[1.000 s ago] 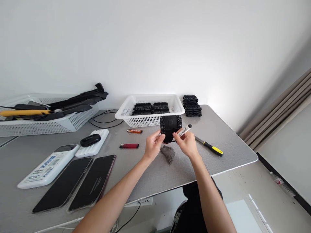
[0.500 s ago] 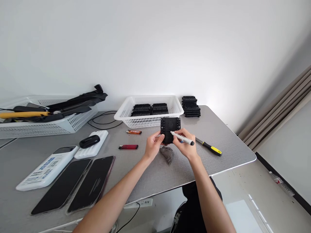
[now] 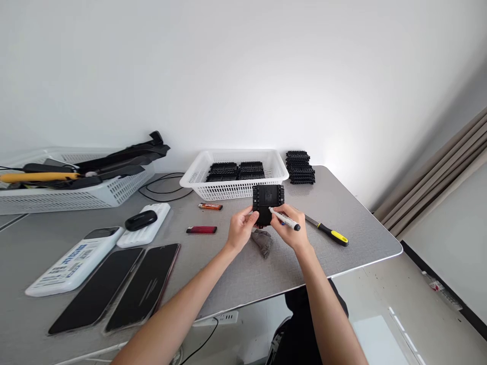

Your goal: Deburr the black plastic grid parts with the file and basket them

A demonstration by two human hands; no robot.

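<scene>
My left hand (image 3: 240,230) grips the lower left edge of a square black plastic part (image 3: 268,198), held upright above the grey table (image 3: 243,268). My right hand (image 3: 292,230) is closed around a white marker pen (image 3: 285,218), whose tip touches the face of the part. A small grey cloth (image 3: 262,240) lies on the table just below both hands.
Behind the hands stands a white basket (image 3: 232,177) with several black parts; a stack of black parts (image 3: 300,167) sits to its right. A yellow-handled screwdriver (image 3: 327,230), two lighters (image 3: 201,229), two phones (image 3: 122,286), a calculator (image 3: 74,261) and a second basket (image 3: 68,190) lie around.
My right hand turned the marker over, from tip pointing up and right to tip down on the black part's face. The left hand kept holding the part.
</scene>
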